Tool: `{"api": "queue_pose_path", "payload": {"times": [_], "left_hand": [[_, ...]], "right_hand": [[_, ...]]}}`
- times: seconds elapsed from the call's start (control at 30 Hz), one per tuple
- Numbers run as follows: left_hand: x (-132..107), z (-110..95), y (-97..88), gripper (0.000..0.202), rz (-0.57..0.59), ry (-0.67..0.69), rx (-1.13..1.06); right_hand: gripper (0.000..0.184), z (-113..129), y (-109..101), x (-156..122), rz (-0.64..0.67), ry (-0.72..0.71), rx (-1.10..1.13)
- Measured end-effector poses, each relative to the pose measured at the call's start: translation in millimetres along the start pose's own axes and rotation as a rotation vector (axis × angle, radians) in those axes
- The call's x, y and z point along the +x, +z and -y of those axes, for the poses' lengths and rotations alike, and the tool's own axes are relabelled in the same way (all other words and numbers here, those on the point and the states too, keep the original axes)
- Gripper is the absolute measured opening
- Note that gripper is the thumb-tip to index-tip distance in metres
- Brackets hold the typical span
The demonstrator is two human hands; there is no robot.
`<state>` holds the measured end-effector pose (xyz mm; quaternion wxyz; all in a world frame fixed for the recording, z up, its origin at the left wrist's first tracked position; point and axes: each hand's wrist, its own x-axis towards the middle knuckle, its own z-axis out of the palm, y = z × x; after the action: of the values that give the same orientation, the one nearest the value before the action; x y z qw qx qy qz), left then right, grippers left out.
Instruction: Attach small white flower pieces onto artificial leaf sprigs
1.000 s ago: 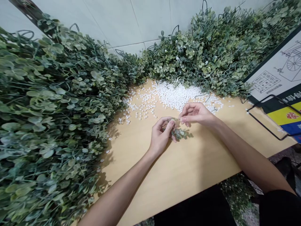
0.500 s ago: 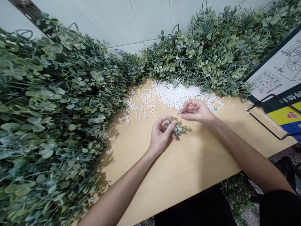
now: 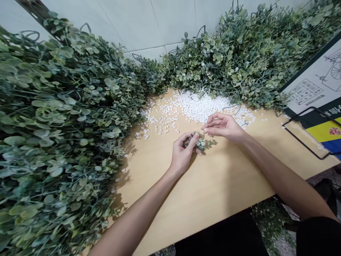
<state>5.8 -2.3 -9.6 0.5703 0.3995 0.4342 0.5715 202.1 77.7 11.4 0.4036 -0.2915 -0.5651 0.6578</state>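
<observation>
My left hand [image 3: 183,151] is closed around a sprig of artificial green leaves [image 3: 204,143], its thumb pressed on top and the leafy tip pointing right. Just right of and above the sprig, my right hand [image 3: 222,126] has its thumb and forefinger pinched together. A white bead showed at those fingertips a moment ago; now it is mostly hidden by the fingers. Beyond both hands, many small white beads [image 3: 198,106] lie in a heap on the wooden tabletop [image 3: 186,199], with looser ones scattered toward the left.
Thick artificial foliage [image 3: 66,124] lines the table's left side, and more foliage [image 3: 239,60] is piled along the back against the tiled wall [image 3: 133,21]. On the right stands a printed box [image 3: 306,89] with a black wire frame [image 3: 306,144] in front. Greenery [image 3: 271,220] lies below the table edge.
My right fingertips have come slightly closer to the sprig's upper leaves, and the white bead at them is harder to see. The left hand keeps its hold. The view has shifted slightly.
</observation>
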Motion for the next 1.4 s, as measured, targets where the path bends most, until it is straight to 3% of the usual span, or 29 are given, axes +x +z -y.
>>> {"api": "queue_pose_path", "payload": {"times": [0.63, 1.4], "left_hand": [[-10.9, -10.2, 4.7, 0.037, 0.010, -0.001, 0.144], [-11.4, -11.8, 5.1, 0.039, 0.035, -0.010, 0.183]], "right_hand": [[0.050, -0.3, 6.6, -3.6, 0.061, 0.009, 0.009], [0.047, 2.2, 8.3, -4.2, 0.021, 0.005, -0.008]]}}
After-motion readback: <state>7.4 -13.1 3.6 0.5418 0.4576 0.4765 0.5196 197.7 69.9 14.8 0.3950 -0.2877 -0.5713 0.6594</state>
